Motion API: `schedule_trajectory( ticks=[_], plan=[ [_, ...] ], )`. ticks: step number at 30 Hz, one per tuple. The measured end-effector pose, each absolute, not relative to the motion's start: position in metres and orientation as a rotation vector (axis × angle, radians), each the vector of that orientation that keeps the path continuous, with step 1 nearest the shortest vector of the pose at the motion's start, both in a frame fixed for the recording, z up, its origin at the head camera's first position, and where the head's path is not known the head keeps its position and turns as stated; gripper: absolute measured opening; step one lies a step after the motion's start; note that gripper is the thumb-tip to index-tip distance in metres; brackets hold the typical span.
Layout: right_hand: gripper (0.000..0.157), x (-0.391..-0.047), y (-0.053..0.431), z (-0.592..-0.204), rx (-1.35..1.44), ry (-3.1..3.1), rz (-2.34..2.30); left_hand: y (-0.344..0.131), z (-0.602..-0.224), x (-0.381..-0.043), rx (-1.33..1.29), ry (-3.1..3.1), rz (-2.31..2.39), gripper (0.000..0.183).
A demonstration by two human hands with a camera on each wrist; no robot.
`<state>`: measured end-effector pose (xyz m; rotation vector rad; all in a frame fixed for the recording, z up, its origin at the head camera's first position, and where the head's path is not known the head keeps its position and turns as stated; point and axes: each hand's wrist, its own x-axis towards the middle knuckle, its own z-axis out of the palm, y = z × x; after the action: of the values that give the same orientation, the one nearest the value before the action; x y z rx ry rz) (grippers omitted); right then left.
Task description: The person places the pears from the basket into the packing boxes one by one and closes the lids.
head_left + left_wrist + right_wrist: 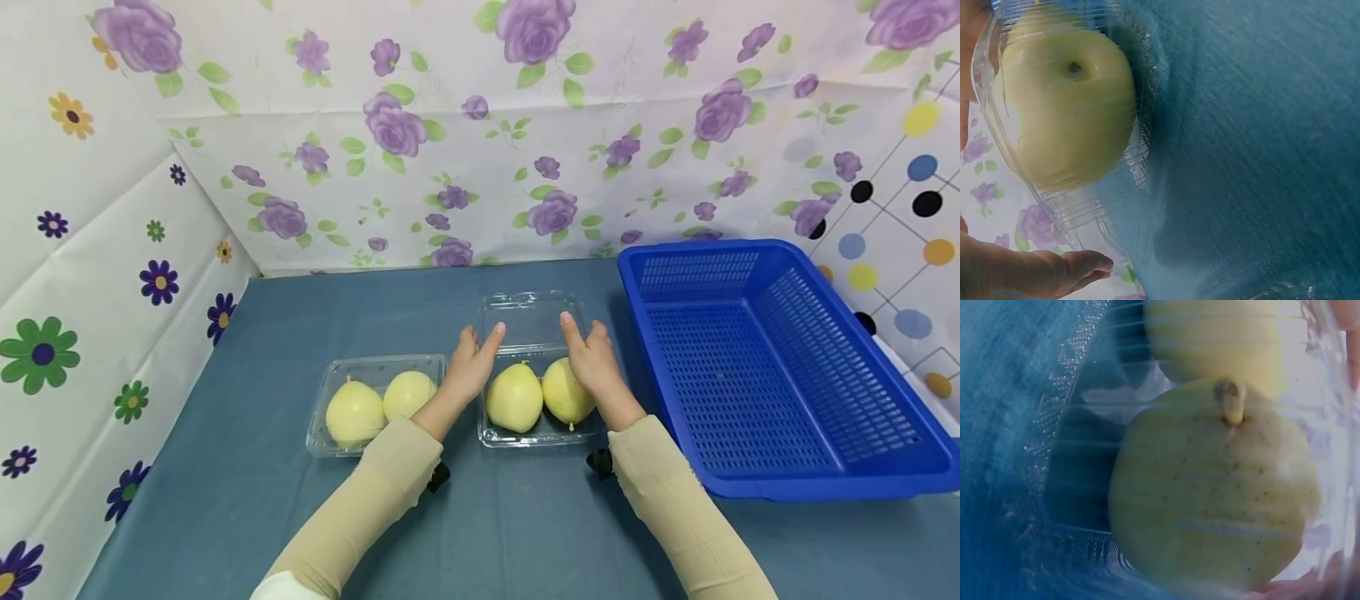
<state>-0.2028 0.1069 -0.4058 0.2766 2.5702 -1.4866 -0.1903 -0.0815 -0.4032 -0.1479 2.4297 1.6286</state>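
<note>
An uncovered clear plastic box [491,436] with its lid [534,321] folded back holds two pale yellow-green pears, a left pear [514,398] and a right pear [566,396]. My left hand [471,364] is at the box's left side, thumb raised and fingers pointing away from me. At the right side, my right hand [595,360] overlaps the right pear in the head view, its thumb straight. Close behind the clear wall, a pear [1069,109] fills much of the left wrist view. The right wrist view shows a stemmed pear [1216,487] through the plastic.
Left of my left hand stands a second clear box [324,446] with two more pears [356,413], partly behind my left sleeve. A large blue plastic basket [738,392] stands on the right. Flowered sheets [465,167] bound the blue-grey table [255,500] behind and at the left.
</note>
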Motion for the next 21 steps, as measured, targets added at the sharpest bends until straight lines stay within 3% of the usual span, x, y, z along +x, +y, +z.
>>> schedule_trajectory(
  ticks=[21],
  plan=[
    [0.085, -0.1971, 0.1038, -0.4056, 0.344, 2.656, -1.535, -0.0865, -0.4072, -0.1942, -0.151, 2.369, 1.761, 0.083]
  ],
)
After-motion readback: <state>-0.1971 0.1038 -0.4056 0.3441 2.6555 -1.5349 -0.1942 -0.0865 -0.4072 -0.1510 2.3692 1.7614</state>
